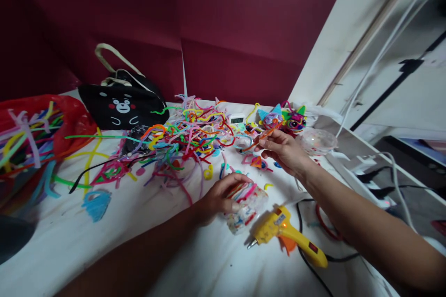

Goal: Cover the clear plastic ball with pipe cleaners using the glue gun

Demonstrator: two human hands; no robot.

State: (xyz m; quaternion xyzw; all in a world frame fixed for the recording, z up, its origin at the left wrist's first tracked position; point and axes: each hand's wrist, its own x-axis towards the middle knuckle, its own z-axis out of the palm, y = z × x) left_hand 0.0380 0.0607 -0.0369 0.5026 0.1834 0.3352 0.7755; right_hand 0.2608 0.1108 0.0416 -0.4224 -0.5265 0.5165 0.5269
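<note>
My left hand (221,197) is curled around a clear plastic container (248,212) flecked with coloured bits, resting on the white table. Pink, red and other coloured strips show at its near side under my fingers. Raised just beyond it, my right hand (284,151) pinches an orange pipe cleaner (271,131) between thumb and fingers. A yellow glue gun (277,225) lies in front of the container, its nozzle pointing left and a small orange light glowing. Part of an orange piece (287,245) sticks out from under the gun.
A tangled heap of pipe cleaners (195,132) spreads across the table's middle. At left stand a red bag (78,125) of more pipe cleaners and a black tote (104,106). Finished-looking colourful figures (294,118), a small digital timer (237,119) and a clear bowl (318,141) sit behind. Cables run at right.
</note>
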